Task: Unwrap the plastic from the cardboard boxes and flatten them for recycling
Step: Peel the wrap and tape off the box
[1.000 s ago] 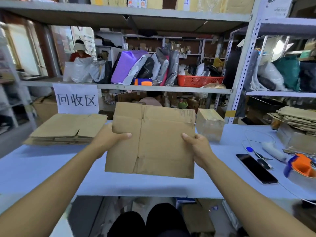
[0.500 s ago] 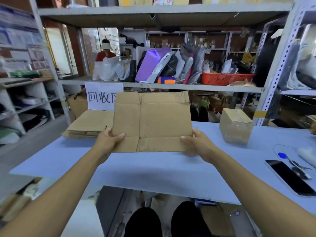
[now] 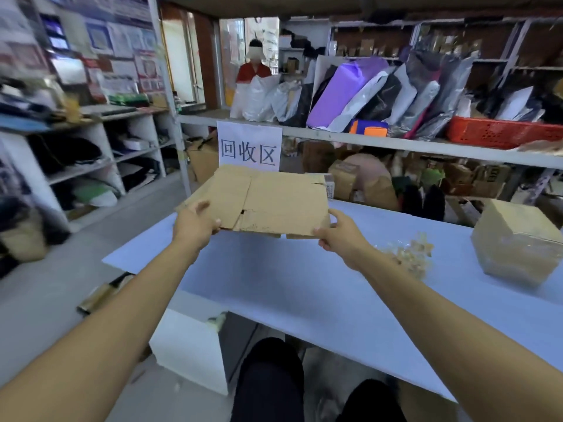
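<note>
Cardboard, a flattened box (image 3: 268, 205), is gripped at its near corners by both hands, left (image 3: 195, 225) and right (image 3: 341, 236), below the sign (image 3: 249, 146).

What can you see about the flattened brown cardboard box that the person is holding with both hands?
The flattened brown cardboard box is a plain corrugated sheet with fold creases and flap slits, and its near edge is worn. It lies almost level, low over the far left part of the pale blue table, in front of the white paper sign. The left hand grips its near left corner, thumb on top. The right hand holds its near right corner. No plastic wrap shows on it. More flat cardboard seems to lie beneath it.
</note>
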